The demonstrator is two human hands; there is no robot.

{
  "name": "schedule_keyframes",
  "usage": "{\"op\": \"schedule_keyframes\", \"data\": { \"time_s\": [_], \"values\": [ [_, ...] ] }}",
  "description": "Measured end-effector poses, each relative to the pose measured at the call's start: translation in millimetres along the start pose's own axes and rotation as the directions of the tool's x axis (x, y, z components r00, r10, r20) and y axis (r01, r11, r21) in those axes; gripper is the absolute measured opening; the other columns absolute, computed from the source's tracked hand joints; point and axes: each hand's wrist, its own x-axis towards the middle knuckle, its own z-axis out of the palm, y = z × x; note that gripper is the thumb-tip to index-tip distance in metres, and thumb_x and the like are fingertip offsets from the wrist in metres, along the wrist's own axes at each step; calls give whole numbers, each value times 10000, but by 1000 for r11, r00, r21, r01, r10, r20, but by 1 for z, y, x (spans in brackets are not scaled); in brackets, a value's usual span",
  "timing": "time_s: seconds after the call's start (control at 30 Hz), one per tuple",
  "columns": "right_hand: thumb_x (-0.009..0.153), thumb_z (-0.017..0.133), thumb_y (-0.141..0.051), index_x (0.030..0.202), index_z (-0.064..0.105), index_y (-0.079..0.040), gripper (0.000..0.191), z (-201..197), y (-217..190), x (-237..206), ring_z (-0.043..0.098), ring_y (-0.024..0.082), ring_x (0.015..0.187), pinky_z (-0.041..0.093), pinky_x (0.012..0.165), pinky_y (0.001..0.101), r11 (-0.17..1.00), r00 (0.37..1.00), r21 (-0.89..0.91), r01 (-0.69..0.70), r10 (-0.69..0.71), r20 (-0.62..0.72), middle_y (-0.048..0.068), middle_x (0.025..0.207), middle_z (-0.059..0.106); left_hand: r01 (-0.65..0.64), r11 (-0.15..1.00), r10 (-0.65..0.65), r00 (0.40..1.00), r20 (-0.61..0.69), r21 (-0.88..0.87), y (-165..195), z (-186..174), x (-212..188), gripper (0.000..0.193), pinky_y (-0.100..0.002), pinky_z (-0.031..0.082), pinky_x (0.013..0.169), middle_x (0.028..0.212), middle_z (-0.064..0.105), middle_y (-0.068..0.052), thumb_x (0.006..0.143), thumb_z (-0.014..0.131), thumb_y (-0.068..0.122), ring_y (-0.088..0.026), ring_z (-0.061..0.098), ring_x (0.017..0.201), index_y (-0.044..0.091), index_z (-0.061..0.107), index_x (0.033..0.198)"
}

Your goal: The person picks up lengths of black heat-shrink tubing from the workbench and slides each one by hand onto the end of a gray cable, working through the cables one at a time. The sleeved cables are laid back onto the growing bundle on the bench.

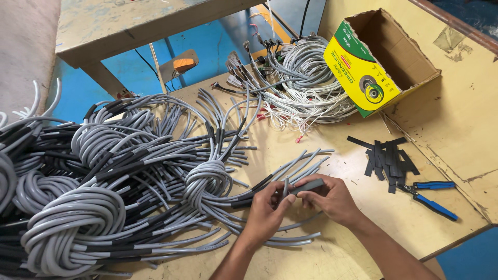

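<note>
At lower centre of the frame, my left hand (267,206) pinches a grey cable (285,187) while my right hand (329,197) clamps a black sleeve (307,186), seemingly over its end; best kept straight, fed slowly.

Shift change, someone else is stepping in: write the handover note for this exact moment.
Left hand: pinches the grey cable end.
Right hand: holds a black sleeve on that end.
Cut black sleeve pieces lie to the right, blue-handled pliers beside them.
Done: many coiled grey cable bundles on the left already show black sleeves.
Left: this cable's other loose ends look bare.
</note>
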Motion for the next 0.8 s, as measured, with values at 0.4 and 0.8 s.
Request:
{"op": "schedule_keyframes", "data": {
  "time_s": [0.4,0.8],
  "values": [
    [871,751,-35,1036,744,30,178,-2,8,1,704,114,623,578,578,257,1000,1000,24,-2,1,19,92,810,781,-210,918,249,966,-76,335,-2,1,0,143,-297,468,541,720,671,-94,921,757,103,-124,566,582,-16,693,970],
    [1011,579,-236,1051,743,58,340,-3,8,0,693,169,609,576,599,292,987,993,156,31,-48,104,122,824,752,-298,876,348,935,-70,379,3,2,-1,116,-307,454,538,720,664,-107,898,758,87,-172,575,568,-6,707,944]
  ]
}}
